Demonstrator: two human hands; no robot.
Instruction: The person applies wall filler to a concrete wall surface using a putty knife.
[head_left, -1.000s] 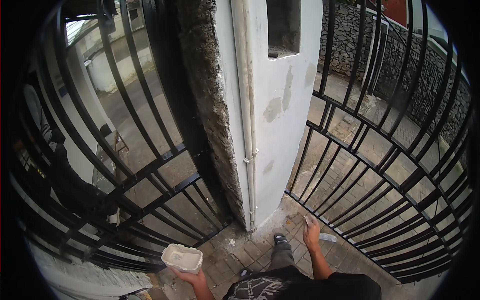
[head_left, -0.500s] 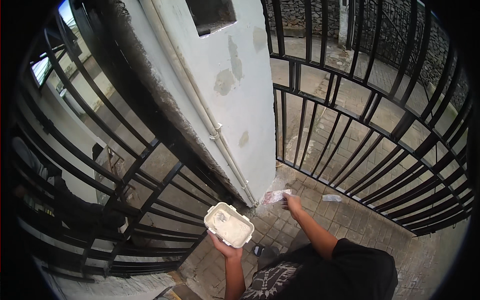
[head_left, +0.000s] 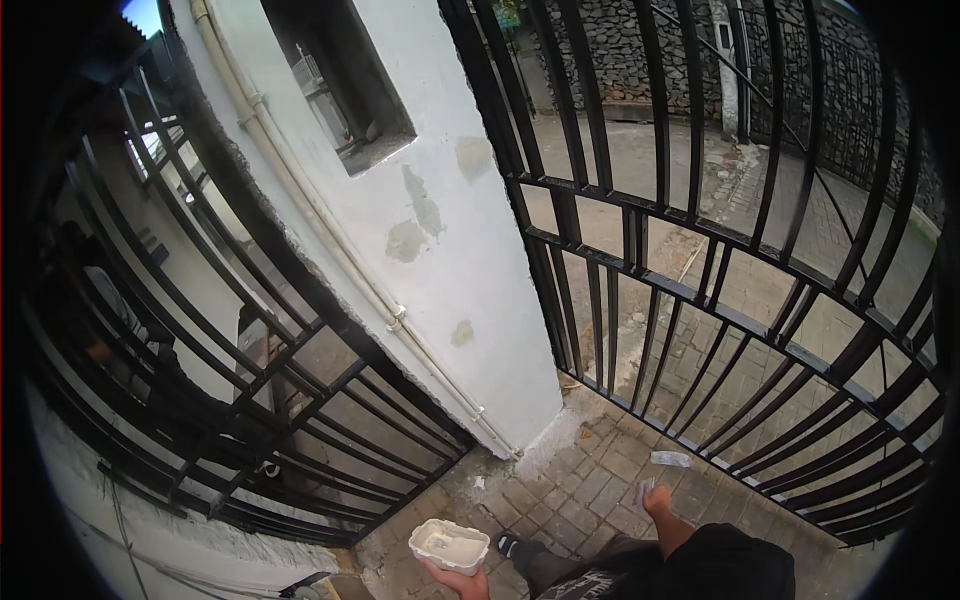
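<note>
My left hand supports an off-white rectangular plastic tub from below. Cream-coloured paste or powder lies inside it. Out to the right, my right hand is closed on a thin flat sheet, seen almost edge-on; its kind is not clear. Just beyond that hand, a pale, wrapped-looking strip lies on the paving. Ahead stands a white pillar with several grey-beige patches on its face.
Black metal bars run along the right, and more bars stand at the left. Pale pipes climb the pillar, which has a recess. A white scrap lies on the paving bricks. Behind the left bars is a person.
My right hand has moved away from the pillar's base toward the right bars, and its sheet has turned edge-on. The view has tilted up, so tub and hands appear lower.
</note>
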